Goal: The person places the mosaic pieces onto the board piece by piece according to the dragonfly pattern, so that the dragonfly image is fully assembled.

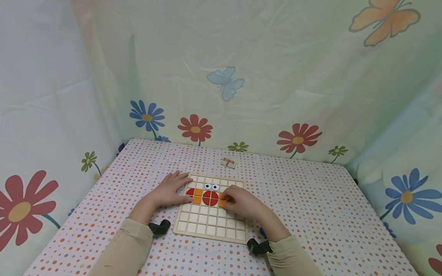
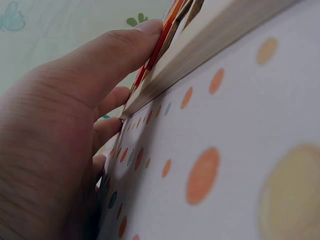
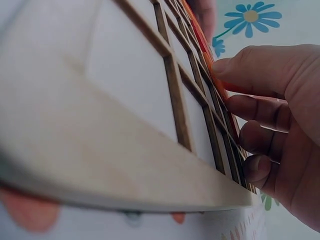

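Observation:
A square wooden grid board [image 1: 211, 238] lies on the table, its cells mostly white. Red, orange and eye-patterned tiles sit in its upper rows, including a red circle [image 1: 210, 198] below two eyes [image 1: 211, 187]. My left hand [image 1: 170, 190] rests on the left edge with fingers spread; its thumb touches the red tile [image 2: 159, 50] there. With thumb and curled fingers, my right hand [image 1: 241, 200] pinches an orange tile [image 1: 222, 201] over the cells right of the circle. In the right wrist view, the thumb touches that tile [image 3: 216, 77]; the hand hides nearby cells.
A small patterned card [image 1: 229, 162] lies behind the board on the dotted tablecloth [image 1: 293, 199]. Black wrist devices [image 1: 160, 227] are worn on both arms. A curtain with flowers and butterflies [image 1: 226, 82] hangs behind and at the sides of the table.

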`<move>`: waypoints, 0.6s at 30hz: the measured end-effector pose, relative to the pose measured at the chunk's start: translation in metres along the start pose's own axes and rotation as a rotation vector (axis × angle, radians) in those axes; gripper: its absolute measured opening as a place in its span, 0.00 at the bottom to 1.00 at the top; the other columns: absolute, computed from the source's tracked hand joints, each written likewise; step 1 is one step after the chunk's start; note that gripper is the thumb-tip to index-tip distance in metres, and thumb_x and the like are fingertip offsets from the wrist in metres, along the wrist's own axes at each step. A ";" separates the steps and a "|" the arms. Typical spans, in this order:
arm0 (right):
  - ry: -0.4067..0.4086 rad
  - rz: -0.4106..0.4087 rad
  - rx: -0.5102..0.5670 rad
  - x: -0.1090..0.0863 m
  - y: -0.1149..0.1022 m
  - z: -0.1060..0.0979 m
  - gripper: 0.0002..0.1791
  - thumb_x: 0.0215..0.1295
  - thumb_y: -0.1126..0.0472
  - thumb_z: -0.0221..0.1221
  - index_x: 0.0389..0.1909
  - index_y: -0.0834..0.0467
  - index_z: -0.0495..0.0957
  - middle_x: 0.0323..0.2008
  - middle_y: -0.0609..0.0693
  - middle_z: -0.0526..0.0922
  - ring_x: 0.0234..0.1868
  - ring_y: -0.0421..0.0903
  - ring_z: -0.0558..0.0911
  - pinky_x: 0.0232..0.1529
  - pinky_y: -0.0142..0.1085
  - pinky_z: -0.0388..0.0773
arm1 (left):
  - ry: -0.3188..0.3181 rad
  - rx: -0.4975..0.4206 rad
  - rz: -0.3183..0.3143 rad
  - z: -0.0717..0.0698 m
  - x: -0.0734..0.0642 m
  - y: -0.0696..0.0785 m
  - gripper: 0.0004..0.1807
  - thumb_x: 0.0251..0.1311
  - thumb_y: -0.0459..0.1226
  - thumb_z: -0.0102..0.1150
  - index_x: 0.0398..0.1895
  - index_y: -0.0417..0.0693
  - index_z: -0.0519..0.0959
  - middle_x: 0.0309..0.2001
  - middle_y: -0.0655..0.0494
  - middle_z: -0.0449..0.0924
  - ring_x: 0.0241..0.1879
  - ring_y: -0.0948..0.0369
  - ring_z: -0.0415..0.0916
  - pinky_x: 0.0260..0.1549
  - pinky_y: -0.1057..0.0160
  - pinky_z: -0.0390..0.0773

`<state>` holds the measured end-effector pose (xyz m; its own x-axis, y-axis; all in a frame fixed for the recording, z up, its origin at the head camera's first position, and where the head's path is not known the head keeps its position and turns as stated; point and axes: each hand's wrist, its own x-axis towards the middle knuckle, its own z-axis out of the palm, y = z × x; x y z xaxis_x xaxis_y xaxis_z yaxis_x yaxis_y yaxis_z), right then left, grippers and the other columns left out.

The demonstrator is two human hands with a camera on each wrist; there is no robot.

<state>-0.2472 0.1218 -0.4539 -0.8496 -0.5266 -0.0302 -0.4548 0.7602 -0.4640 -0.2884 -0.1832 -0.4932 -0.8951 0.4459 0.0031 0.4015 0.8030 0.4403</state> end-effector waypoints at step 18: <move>0.043 0.146 0.015 -0.041 0.032 -0.047 0.09 0.67 0.56 0.62 0.46 0.51 0.81 0.37 0.43 0.79 0.31 0.42 0.72 0.31 0.35 0.72 | 0.002 -0.007 0.013 0.001 0.000 -0.002 0.45 0.53 0.69 0.59 0.72 0.62 0.66 0.78 0.57 0.52 0.80 0.47 0.39 0.78 0.43 0.38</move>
<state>-0.2401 0.1858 -0.4260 -0.9173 -0.3935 -0.0606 -0.3214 0.8217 -0.4707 -0.2890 -0.1845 -0.4949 -0.8901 0.4556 0.0102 0.4118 0.7945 0.4464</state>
